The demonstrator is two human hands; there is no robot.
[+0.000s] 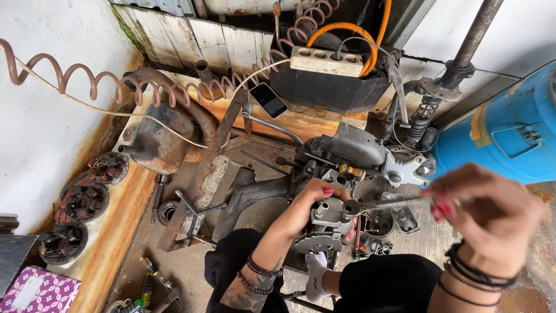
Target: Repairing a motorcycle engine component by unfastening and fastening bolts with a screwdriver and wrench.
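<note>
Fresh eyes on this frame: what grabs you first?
Centre: the left hand grips a grey metal engine part while the right hand, blurred, holds a thin metal tool to it. A rusty coiled hose sweeps across the upper left, and a bright blue drum fills the right edge. A phone lies on the bench behind.

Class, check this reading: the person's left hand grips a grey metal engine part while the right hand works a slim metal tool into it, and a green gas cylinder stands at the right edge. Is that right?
One detail is wrong: the cylinder is blue, not green, as the head view shows. The rest holds: the left hand grips the grey metal engine part, and the right hand works the slim metal tool into it.
</note>
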